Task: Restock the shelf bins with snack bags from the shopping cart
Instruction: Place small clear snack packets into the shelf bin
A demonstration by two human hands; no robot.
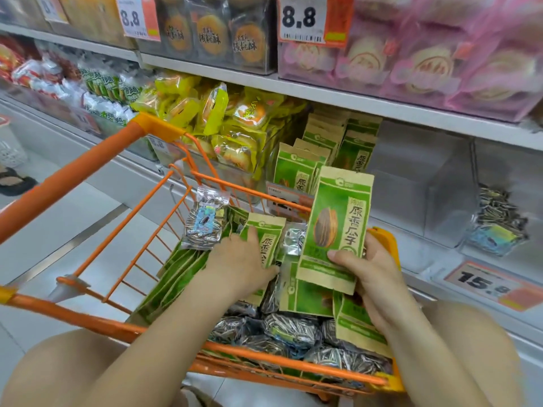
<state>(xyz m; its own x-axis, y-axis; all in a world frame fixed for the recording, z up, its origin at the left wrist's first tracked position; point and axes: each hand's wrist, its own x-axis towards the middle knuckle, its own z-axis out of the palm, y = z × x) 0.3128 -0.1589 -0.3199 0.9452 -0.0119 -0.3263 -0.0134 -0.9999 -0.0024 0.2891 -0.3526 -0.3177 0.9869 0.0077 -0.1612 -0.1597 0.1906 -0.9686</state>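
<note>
Two hands work over the orange wire shopping cart (141,239): right hand (370,268) pinches an upright green-and-kraft paper seed bag (335,230); left hand (235,259) seemingly grips another green bag (264,233) among the cart's pile.

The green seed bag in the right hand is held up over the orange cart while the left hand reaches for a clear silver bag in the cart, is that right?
Not quite. In the head view the left hand grips another green seed bag in the orange cart, not a clear silver one. The right hand does hold its green bag up over the cart.
</note>
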